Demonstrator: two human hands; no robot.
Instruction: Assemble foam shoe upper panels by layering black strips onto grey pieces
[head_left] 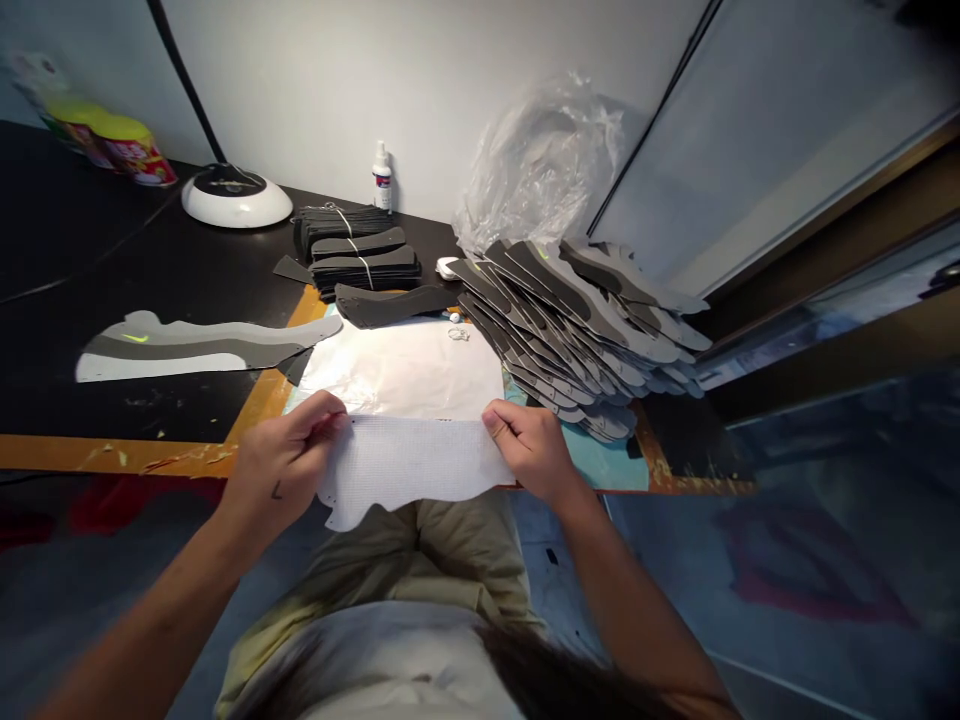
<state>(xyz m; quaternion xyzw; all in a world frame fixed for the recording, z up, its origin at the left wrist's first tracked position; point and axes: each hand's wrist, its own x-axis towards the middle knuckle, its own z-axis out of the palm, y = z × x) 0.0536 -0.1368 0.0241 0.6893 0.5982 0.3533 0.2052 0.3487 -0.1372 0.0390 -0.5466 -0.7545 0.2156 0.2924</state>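
A white piece of mesh-textured material (420,460) with a straight far edge and a wavy near edge is stretched between both hands at the table's front edge. My left hand (289,460) pinches its upper left corner, and my right hand (529,445) grips its upper right corner. Beyond it, a white sheet (420,365) lies on the worktop. A grey shaped piece with a dark band and a small yellow-green mark (180,345) lies to the left. On the right is a fanned pile of similar grey pieces (592,320).
Behind the sheet are banded stacks of dark strips (364,272) and a loose dark strip (394,305). A white spray bottle (382,180), a lamp base (236,205), yellow-lidded containers (135,150) and a crumpled clear plastic bag (536,165) stand along the wall.
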